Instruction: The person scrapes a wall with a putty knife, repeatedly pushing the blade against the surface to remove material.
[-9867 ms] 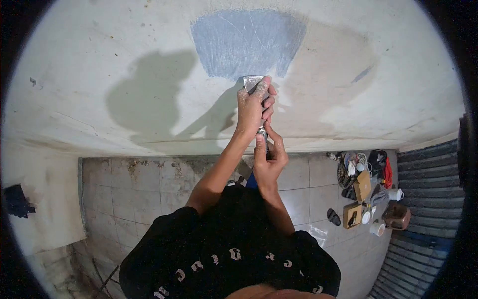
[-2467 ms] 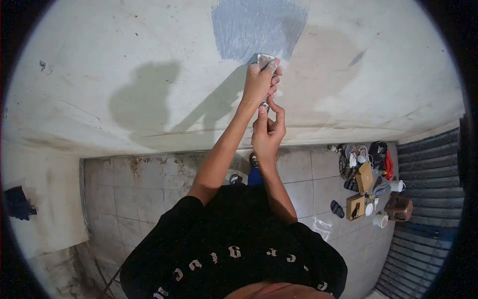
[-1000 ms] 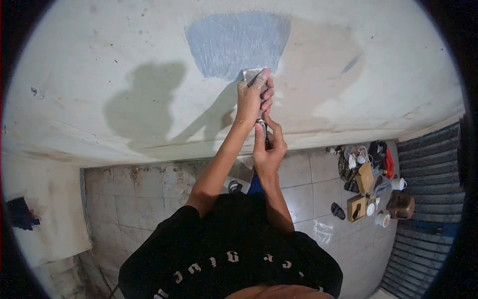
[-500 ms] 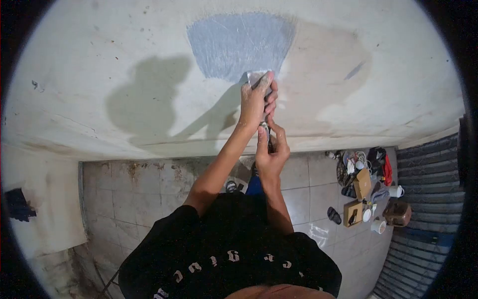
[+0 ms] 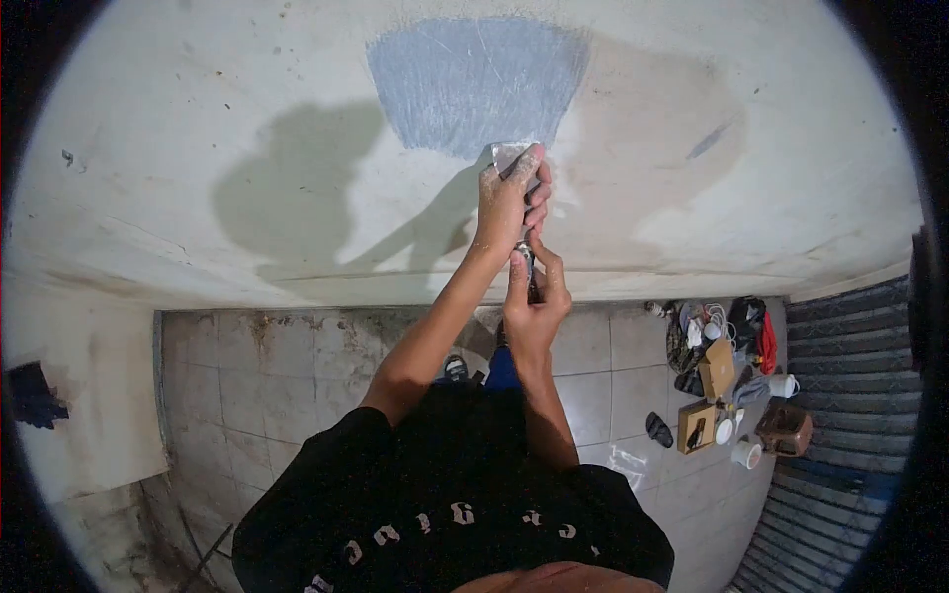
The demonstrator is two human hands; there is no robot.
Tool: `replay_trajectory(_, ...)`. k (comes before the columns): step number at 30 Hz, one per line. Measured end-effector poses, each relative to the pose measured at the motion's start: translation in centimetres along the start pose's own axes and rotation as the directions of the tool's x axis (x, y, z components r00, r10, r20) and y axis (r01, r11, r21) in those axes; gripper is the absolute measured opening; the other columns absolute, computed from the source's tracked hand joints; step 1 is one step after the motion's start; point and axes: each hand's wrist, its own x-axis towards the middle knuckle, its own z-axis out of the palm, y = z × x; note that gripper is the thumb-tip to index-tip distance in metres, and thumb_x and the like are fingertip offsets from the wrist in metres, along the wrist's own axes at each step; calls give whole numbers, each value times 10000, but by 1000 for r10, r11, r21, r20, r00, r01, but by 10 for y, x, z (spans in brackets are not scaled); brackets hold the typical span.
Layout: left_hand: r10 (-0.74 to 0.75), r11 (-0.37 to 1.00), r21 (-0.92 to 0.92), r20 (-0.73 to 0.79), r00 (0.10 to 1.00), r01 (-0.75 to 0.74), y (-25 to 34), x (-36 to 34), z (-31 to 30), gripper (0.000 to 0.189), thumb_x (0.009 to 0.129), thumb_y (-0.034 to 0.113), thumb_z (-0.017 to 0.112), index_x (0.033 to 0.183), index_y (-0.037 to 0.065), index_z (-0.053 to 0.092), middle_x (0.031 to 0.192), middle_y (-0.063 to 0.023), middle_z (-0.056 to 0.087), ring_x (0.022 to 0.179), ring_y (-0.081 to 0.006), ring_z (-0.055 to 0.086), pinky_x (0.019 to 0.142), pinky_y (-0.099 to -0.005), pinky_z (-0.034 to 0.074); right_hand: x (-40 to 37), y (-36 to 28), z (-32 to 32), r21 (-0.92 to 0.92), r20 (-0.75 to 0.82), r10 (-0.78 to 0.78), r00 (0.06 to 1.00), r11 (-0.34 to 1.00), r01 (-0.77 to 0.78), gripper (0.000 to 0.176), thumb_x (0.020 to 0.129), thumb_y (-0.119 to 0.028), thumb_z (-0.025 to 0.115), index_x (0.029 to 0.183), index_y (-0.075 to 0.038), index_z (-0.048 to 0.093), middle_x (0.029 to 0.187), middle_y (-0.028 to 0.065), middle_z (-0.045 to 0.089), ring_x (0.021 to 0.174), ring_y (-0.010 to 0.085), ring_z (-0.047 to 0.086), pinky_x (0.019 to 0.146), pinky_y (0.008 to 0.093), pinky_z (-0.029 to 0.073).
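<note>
A scraper [image 5: 509, 155] with a wide metal blade has its edge against the wall, at the lower border of a grey-blue scraped patch [image 5: 474, 84]. My left hand [image 5: 507, 206] is closed around the blade end, its thumb lying along the blade and its fingers behind. White dust coats that thumb. Just below, my right hand [image 5: 537, 304] grips the dark handle, thumb and index finger along it. Much of the handle is hidden by the fingers.
The pale wall [image 5: 633, 198] carries shadows and a small grey scrape [image 5: 707, 140]. On the tiled floor [image 5: 583, 395] at right lie a slipper [image 5: 658, 429], cardboard boxes [image 5: 696, 427], a white bucket [image 5: 746, 454] and a brown container [image 5: 786, 430]. A corrugated shutter [image 5: 850, 385] stands at far right.
The scraper's blade face shows more broadly now, its edge staying near the patch's lower border. Both hands keep their grip. The whole view has shifted slightly.
</note>
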Motion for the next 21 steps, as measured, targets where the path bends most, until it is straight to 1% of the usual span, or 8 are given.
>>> replay_trajectory(2,-26,1000,10,1,1000,26,2,1,0,365,939,336,585,721,51,518,518,9,423,353,-84,387,316,-256,326,0,8,1,4,-23,-83,996,997,83,279,933,-90,620,1180,34,585,731,39,628,549,2,393,451,209,265)
replay_trajectory(6,-26,1000,-17,-8,1000,25,1,1,0,370,930,346,597,720,52,518,516,8,422,348,-86,385,311,-260,322,-3,-2,-1,-21,5,30,1000,999,-30,275,931,-98,621,1175,26,592,630,9,580,528,5,370,445,214,229)
replay_trajectory(9,-58,998,-18,-40,998,57,-6,1,-5,354,923,370,604,746,77,514,525,23,405,349,-76,358,307,-238,305,-5,-1,-4,-80,14,28,1000,996,-27,281,915,-82,635,1169,32,599,803,99,659,630,39,480,523,223,365)
replay_trajectory(11,-49,999,23,-18,999,49,-3,2,-3,354,923,371,605,751,75,513,525,24,402,353,-76,359,310,-237,305,-3,-5,-4,-86,31,69,997,994,-67,280,902,-68,645,1161,31,609,816,126,685,637,40,495,534,217,410)
replay_trajectory(14,-42,999,4,-40,998,42,-9,-2,-10,354,928,355,601,742,66,518,521,18,407,360,-81,366,320,-241,305,-5,5,-1,45,-1,72,997,996,-72,287,895,-73,654,1161,28,612,783,117,675,618,35,468,518,215,390)
replay_trajectory(15,-51,998,-25,-63,997,49,-11,-3,-10,350,930,334,601,729,60,521,515,11,415,360,-85,370,327,-244,300,-5,3,-4,28,27,135,990,990,-136,295,887,-78,665,1157,30,616,798,120,678,632,48,497,542,227,414)
replay_trajectory(18,-23,1000,1,-64,998,23,-9,3,-5,340,934,319,598,733,55,526,512,7,420,366,-88,377,338,-246,300,-3,10,-6,-28,32,43,999,999,-42,292,887,-75,665,1157,27,621,858,138,701,686,71,572,594,242,459)
replay_trajectory(21,-24,999,34,-65,998,26,-9,-4,-8,344,936,331,595,742,56,526,512,10,417,369,-85,379,341,-242,309,-3,10,-5,-53,27,29,999,998,-28,286,886,-70,664,1155,20,627,921,167,709,755,97,625,644,253,485)
